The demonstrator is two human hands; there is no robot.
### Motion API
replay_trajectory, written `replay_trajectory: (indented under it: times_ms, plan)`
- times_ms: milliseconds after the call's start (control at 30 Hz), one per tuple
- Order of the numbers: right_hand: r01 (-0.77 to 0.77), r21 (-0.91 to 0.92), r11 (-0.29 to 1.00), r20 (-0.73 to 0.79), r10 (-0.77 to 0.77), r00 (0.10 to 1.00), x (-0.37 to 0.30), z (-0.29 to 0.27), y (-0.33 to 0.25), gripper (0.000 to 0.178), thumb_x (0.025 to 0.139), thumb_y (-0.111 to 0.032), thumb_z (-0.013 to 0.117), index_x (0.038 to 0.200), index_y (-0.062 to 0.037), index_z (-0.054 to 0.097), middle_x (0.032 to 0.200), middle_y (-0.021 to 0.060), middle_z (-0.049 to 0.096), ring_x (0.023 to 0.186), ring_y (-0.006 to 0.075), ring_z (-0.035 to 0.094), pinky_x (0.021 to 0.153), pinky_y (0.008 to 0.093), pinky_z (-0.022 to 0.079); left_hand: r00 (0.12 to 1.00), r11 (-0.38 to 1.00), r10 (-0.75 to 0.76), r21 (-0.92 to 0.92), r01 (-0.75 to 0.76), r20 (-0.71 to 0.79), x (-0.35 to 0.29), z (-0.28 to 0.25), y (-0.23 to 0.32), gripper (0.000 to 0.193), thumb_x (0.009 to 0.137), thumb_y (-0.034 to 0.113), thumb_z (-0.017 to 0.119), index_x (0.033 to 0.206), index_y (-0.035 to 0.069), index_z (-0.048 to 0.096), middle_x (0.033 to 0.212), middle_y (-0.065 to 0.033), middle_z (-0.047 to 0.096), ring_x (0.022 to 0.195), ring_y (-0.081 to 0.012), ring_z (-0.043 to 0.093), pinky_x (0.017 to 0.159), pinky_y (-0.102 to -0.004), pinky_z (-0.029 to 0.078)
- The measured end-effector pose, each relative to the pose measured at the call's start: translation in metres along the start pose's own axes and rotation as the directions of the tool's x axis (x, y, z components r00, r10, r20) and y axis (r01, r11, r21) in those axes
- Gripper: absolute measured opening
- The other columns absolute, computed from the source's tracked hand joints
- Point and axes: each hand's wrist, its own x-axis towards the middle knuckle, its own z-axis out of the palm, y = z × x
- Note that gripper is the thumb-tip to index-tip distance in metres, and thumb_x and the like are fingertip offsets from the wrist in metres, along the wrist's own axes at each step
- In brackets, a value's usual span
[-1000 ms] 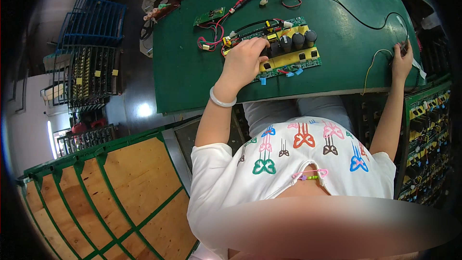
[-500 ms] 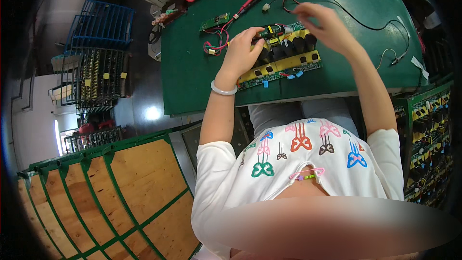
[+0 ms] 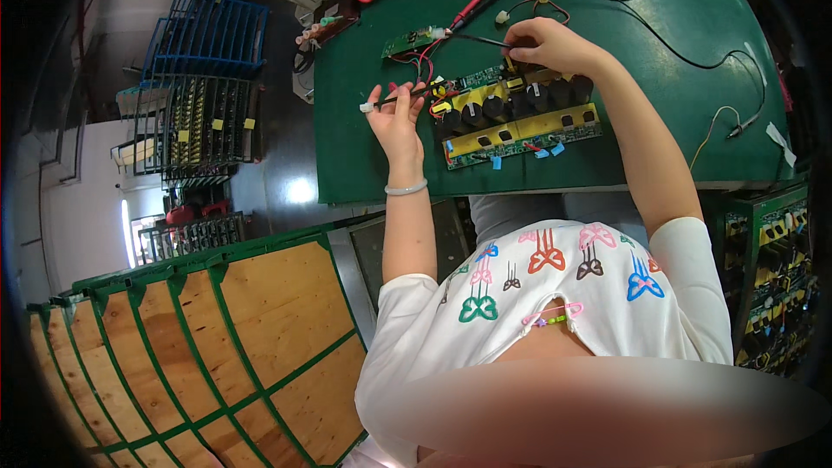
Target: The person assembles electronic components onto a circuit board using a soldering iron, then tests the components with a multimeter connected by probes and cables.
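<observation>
While our left hand (image 3: 400, 132) pinches a black wire (image 3: 386, 103) near its white plug (image 3: 367, 107) and our right hand (image 3: 555, 46) pinches a dark lead (image 3: 478, 38), both likely light, bendy, best held plug-end, the circuit board (image 3: 523, 126) lies just right of our left grip.

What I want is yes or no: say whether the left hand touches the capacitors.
No, the left hand is left of the black capacitors, holding a black cable.

Near the green bench's (image 3: 364, 175) front edge, the person's left hand (image 3: 400, 133) holds a white-tipped cable (image 3: 367, 107) beside a circuit board (image 3: 520, 126), while the right hand (image 3: 559, 45) pinches a black lead (image 3: 478, 38).
</observation>
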Motion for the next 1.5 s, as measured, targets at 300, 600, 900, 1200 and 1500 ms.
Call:
replay_trajectory:
  times_ms: [300, 600, 900, 1200, 1500]
  plan:
    - [0.004, 0.446, 0.895, -0.191, 0.091, 0.977, -0.005, 0.002, 0.019, 0.014, 0.079, -0.003, 0.059, 0.081, -0.0066, 0.046, 0.073, -0.0044, 0.042, 0.070, 0.0056, 0.042, 0.066, 0.0229, 0.038, 0.960, 0.885, 0.261, 0.422, -0.196, -0.101, 0.022, 0.010, -0.002, 0.070, 0.084, -0.003, 0.065, 0.139, 0.008, 0.022, 0.129, -0.0200, 0.041, 0.083, -0.0192, 0.062, 0.067, -0.0264, 0.052]
    - [0.054, 0.452, 0.890, -0.301, 0.095, 0.949, -0.007, 0.004, 0.028, 0.015, 0.078, -0.006, 0.059, 0.080, -0.0073, 0.045, 0.071, -0.0048, 0.042, 0.068, 0.0059, 0.040, 0.063, 0.0234, 0.035, 0.908, 0.404, 0.253, 0.816, -0.413, 0.334, 0.024, -0.018, 0.025, 0.015, 0.089, 0.015, 0.069, 0.093, 0.001, 0.066, 0.121, -0.0128, 0.049, 0.091, -0.0174, 0.060, 0.072, -0.0269, 0.054]
    - [0.083, 0.443, 0.893, -0.305, 0.063, 0.950, -0.003, 0.008, 0.031, 0.014, 0.078, -0.007, 0.060, 0.080, -0.0067, 0.046, 0.071, -0.0046, 0.042, 0.068, 0.0059, 0.041, 0.064, 0.0238, 0.036, 0.893, 0.494, -0.065, 0.792, -0.358, 0.444, 0.019, -0.044, 0.063, 0.021, 0.093, 0.020, 0.064, 0.091, 0.001, 0.073, 0.116, -0.0107, 0.060, 0.100, -0.0222, 0.061, 0.086, -0.0321, 0.050]
    - [0.067, 0.409, 0.910, -0.314, 0.071, 0.947, -0.003, 0.006, 0.031, 0.014, 0.077, -0.010, 0.062, 0.081, -0.0061, 0.049, 0.072, -0.0026, 0.048, 0.069, 0.0079, 0.045, 0.065, 0.0255, 0.039, 0.769, -0.148, 0.051, 0.766, -0.625, 0.637, 0.017, -0.009, 0.068, 0.042, 0.070, 0.010, 0.079, 0.108, 0.005, 0.063, 0.117, -0.0111, 0.055, 0.106, -0.0329, 0.053, 0.086, -0.0394, 0.048]
    - [0.072, 0.425, 0.903, -0.309, 0.070, 0.949, -0.002, 0.008, 0.031, 0.014, 0.078, -0.010, 0.062, 0.081, -0.0058, 0.049, 0.072, -0.0020, 0.049, 0.070, 0.0082, 0.046, 0.067, 0.0259, 0.040, 0.609, -0.280, -0.140, 0.559, -0.781, 0.781, 0.039, 0.000, 0.056, 0.022, 0.079, 0.006, 0.067, 0.102, 0.010, 0.066, 0.090, -0.0070, 0.065, 0.083, -0.0281, 0.063, 0.076, -0.0410, 0.051]
